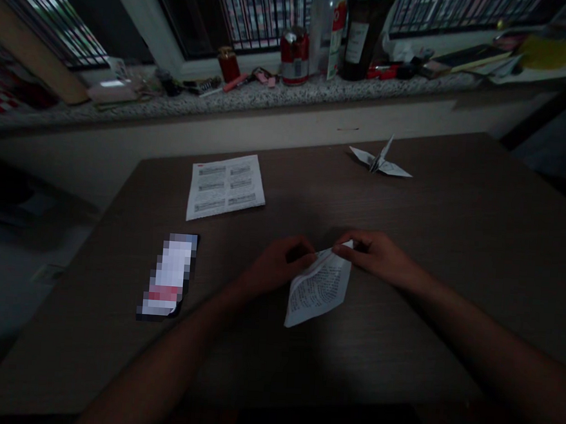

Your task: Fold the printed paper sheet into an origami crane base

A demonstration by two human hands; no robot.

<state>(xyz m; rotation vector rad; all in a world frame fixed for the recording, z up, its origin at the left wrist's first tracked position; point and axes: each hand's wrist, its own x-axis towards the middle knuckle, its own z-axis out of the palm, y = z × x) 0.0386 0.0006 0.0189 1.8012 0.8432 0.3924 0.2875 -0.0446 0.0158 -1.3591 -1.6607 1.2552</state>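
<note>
Between my two hands is a folded sheet of printed paper (319, 289), its lower corner pointing down toward me and its face slightly curved. My left hand (284, 260) pinches its upper left edge between thumb and fingers. At the upper right corner, my right hand (372, 254) grips the paper the same way, thumb in front. Some of the fingertips are hidden behind the sheet. A finished paper crane (379, 164) stands beyond my right hand, wings spread. Farther off to the left lies a flat stack of printed paper (226, 187).
A phone (169, 275) with a blurred lit screen lies left on the brown table (432, 216). Behind runs a speckled stone sill (183, 108) crowded with a red can (294, 56), a clear plastic bottle (323, 31), a dark pouch (365, 37) and a small jar (228, 65).
</note>
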